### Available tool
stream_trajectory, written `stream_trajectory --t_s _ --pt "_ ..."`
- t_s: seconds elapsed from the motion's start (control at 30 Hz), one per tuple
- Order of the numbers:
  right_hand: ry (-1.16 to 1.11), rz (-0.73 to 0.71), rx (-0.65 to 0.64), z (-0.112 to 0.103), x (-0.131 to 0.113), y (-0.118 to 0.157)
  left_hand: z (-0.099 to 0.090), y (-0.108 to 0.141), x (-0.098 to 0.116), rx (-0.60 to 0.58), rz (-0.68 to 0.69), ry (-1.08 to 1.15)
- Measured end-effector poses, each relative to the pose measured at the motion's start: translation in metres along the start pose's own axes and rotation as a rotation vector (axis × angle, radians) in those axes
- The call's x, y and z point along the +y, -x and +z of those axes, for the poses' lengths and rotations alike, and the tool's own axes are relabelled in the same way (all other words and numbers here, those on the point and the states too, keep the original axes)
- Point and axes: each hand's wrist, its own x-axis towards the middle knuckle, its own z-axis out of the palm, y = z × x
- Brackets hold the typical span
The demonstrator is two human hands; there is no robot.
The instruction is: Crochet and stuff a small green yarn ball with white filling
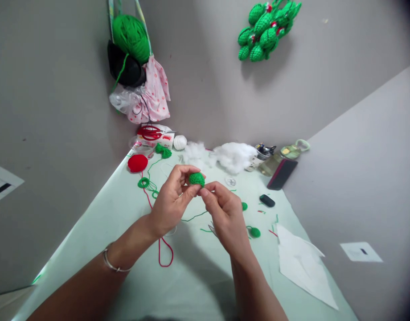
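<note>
A small green crocheted ball-like piece [196,179] is held up over the table, between the thumb and fingers of my left hand [173,198]. My right hand [225,211] is closed in a pinch at the lower right edge of that piece. Whatever lies between its fingertips is too small to make out. Below my hands a strand of green yarn [194,217] runs across the table. Pointed metal tips [212,228], perhaps of scissors, show beside my right hand, which hides the rest. Two small green balls [255,232] [244,206] lie to its right.
At the left are a red yarn ball [137,163], loose green yarn [144,183] and red-handled scissors [149,133]. White stuffing [234,157] sits at the back. A phone [282,174] leans at the right, near a black oval object [267,200] and white paper [303,263]. Green crocheted pieces [268,38] hang above.
</note>
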Motion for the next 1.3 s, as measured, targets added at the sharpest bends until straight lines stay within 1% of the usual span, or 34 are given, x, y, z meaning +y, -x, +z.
stream_trajectory --t_s 0.07,0.13,0.2,0.27,0.37,0.43,0.53,0.57,0.6,0.63,0.7,0.73,0.77,0.8,0.87,0.9,0.97,1.03,1.07,1.23,1.3 --pt "0.079 -0.039 -0.002 0.007 0.000 0.004 0.000 0.001 -0.003 0.050 0.013 -0.033" --pt "0.177 -0.088 0.012 0.017 0.001 0.010 0.000 0.001 -0.005 0.081 -0.003 -0.025" --pt "0.236 -0.118 0.032 0.026 0.003 0.013 -0.001 -0.001 -0.006 0.073 -0.053 0.006" --pt "0.247 -0.125 0.039 0.028 0.004 0.012 -0.004 -0.004 -0.006 0.047 -0.120 0.057" --pt "0.252 -0.136 -0.003 0.020 0.006 0.005 -0.009 -0.009 -0.007 0.022 -0.180 0.165" --pt "0.283 -0.180 -0.012 0.010 0.005 0.000 -0.011 -0.011 -0.007 0.013 -0.167 0.204" --pt "0.306 -0.293 0.099 -0.003 0.002 -0.003 -0.012 -0.010 -0.007 0.014 -0.136 0.188" --pt "0.265 -0.316 0.124 -0.006 0.000 -0.002 -0.011 -0.010 -0.006 0.020 -0.133 0.166" --pt "0.181 -0.321 0.113 -0.008 -0.001 -0.001 -0.010 -0.009 -0.004 0.028 -0.128 0.135" --pt "0.058 -0.305 0.070 -0.008 -0.002 0.000 -0.009 -0.008 -0.002 0.037 -0.121 0.093" --pt "-0.214 -0.216 -0.032 -0.007 -0.003 0.001 -0.007 -0.007 0.002 0.041 -0.096 -0.010" --pt "-0.306 -0.158 -0.049 -0.006 -0.003 0.000 -0.006 -0.006 0.005 0.039 -0.077 -0.058" --pt "-0.344 -0.106 -0.033 -0.005 -0.002 0.000 -0.006 -0.005 0.007 0.032 -0.060 -0.094" --pt "-0.319 -0.061 0.008 -0.004 -0.001 -0.002 -0.005 -0.005 0.008 0.024 -0.048 -0.115" --pt "-0.153 -0.012 0.080 -0.002 0.002 -0.005 -0.005 -0.003 0.008 0.016 -0.042 -0.114" --pt "-0.067 -0.008 0.078 -0.001 0.004 -0.006 -0.005 -0.003 0.008 0.013 -0.046 -0.100" --pt "0.038 -0.012 0.021 0.000 0.007 -0.007 -0.006 -0.002 0.006 0.001 -0.053 -0.081" --pt "0.047 -0.016 -0.033 0.000 0.010 -0.008 -0.007 -0.002 0.006 -0.010 -0.036 -0.090" --pt "0.039 -0.015 -0.039 -0.001 0.010 -0.009 -0.008 -0.002 0.007 -0.024 -0.031 -0.096" --pt "0.048 -0.041 0.022 -0.005 0.009 -0.012 -0.014 -0.004 0.016 -0.201 -0.105 -0.075" --pt "0.048 -0.044 0.029 -0.004 0.009 -0.012 -0.015 -0.005 0.017 -0.208 -0.109 -0.078"
